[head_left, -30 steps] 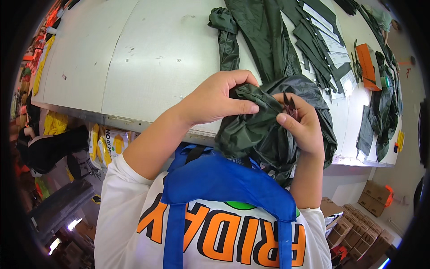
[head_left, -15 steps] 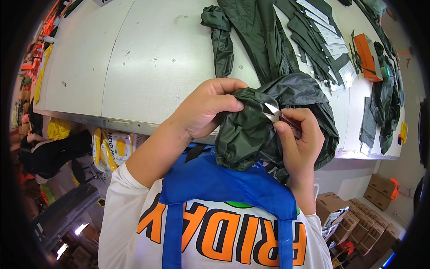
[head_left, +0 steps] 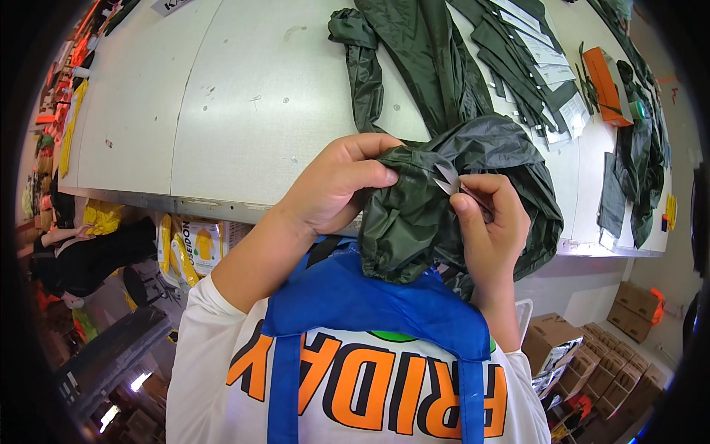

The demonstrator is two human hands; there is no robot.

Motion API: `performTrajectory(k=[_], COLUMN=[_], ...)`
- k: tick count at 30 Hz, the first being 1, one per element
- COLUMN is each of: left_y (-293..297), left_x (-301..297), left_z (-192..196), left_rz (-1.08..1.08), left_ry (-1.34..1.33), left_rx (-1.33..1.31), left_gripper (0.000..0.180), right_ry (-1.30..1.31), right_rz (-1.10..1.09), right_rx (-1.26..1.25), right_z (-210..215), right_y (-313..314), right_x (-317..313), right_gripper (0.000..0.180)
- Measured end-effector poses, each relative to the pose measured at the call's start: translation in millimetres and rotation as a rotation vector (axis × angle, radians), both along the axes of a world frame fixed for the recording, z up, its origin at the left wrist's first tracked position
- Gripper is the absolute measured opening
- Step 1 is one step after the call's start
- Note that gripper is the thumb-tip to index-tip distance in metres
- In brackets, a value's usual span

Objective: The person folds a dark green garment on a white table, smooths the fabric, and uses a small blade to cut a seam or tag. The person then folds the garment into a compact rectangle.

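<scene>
A dark green, shiny waterproof garment (head_left: 403, 222) is bunched between my hands at the table's near edge, and part of it runs away across the tabletop. My left hand (head_left: 336, 185) pinches a gathered edge of it between thumb and fingers. In my right hand (head_left: 494, 226) is a small pair of thread snips (head_left: 446, 180), gripped between thumb and fingers, most of its body hidden. Its two metal blades stand apart and point up and left against the fabric. Whether a thread lies between the blades is too small to tell.
Dark green fabric pieces (head_left: 510, 63) with white paper labels (head_left: 556, 74) lie at the far right, by an orange box (head_left: 608, 85). More green fabric (head_left: 637, 177) is beyond. Cardboard boxes (head_left: 551, 339) stand lower right. Packaged yellow garments (head_left: 200, 248) sit below the table's left side, near another person (head_left: 103, 255).
The snips' blades have shifted slightly up and left against the fabric, with my right hand. My left hand keeps its pinch; the whole view has moved a little.
</scene>
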State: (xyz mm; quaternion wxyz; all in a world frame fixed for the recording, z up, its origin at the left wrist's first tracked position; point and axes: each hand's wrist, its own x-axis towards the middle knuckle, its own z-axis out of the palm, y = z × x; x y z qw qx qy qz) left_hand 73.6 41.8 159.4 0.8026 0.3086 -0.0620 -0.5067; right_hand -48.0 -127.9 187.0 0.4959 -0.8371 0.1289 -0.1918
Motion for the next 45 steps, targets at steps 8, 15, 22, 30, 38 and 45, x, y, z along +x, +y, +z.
performTrajectory(k=[8,15,22,30,38,45], left_y=[0.5,0.6,4.4,2.4,0.8,-1.4], left_x=[-6.3,-11.8,-8.4,-9.1,-10.3,-9.2], left_z=[-1.9,-2.9,-4.1,-0.2,2.2,5.3], left_rz=[0.008,0.033,-0.003,0.007,-0.007,-0.002], left_ry=[-0.023,0.04,0.041,-0.05,0.012,-0.011], left_rx=[0.037,0.058,-0.003,0.115,0.116,0.144], left_gripper=[0.027,0.029,0.029,0.029,0.023,0.031], right_ry=[-0.08,-0.151,-0.359,-0.122,-0.103,-0.239], right_rz=[0.001,-0.001,0.026,0.088,0.011,0.112], right_rx=[0.036,-0.091,0.843,0.754,-0.083,-0.241], right_z=[-8.0,-12.1,-30.8,-29.3,-3.1,-9.8], right_y=[6.4,8.8,-15.5,-22.6,-12.0,-24.1], right_x=[5.2,7.4,11.1,-4.5,-3.1,10.0], right_gripper=[0.025,0.024,0.024,0.037,0.035,0.038])
